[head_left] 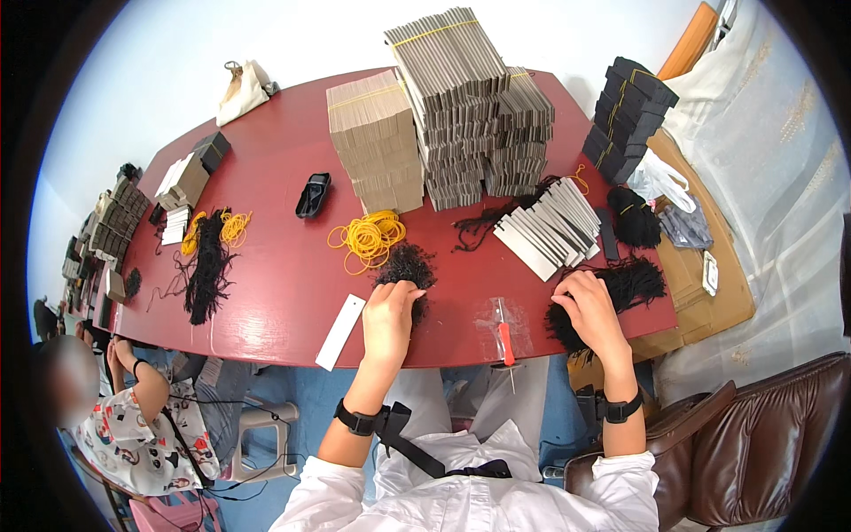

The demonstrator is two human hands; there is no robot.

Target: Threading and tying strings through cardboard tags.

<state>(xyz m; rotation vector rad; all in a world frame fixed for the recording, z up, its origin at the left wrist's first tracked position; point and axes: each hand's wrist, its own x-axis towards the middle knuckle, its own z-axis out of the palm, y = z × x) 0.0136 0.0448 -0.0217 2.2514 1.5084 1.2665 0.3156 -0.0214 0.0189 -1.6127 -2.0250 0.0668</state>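
Note:
My left hand is closed in a pinch at the near edge of a heap of small black pieces; whatever is between the fingertips is too small to make out. Just left of that wrist lies a white tag with a hole at one end. Over a bundle of black cords, my right hand is bent with thumb and forefinger together, and I cannot see what they hold. Between the hands, a red-handled pointed tool rests on clear plastic, its tip beyond the table edge.
Fanned white-edged tags lie beyond my right hand, yellow elastic loops beyond my left. Banded grey card stacks rise at the back, black stacks at right. A brown chair stands right; another person sits left.

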